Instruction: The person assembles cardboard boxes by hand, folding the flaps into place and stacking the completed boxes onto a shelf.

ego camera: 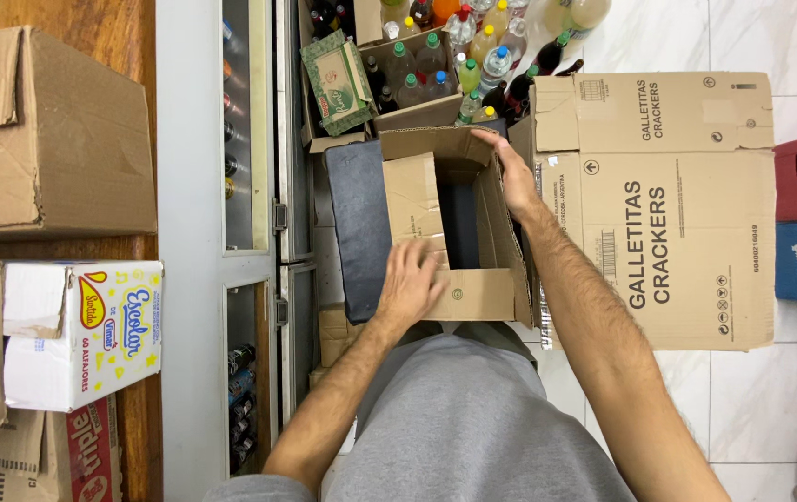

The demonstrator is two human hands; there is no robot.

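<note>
Open cardboard box, apparently empty: left hand pressing flat on near flap, right hand gripping far rim; flaps not yet folded shut.

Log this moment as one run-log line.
left hand: flat on near flap of open cardboard box | right hand: gripping far right rim | box interior: appears empty | beside: large closed carton

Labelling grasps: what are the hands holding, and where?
Both on the open cardboard box: left hand on its near flap, right hand gripping the far right rim.
</note>
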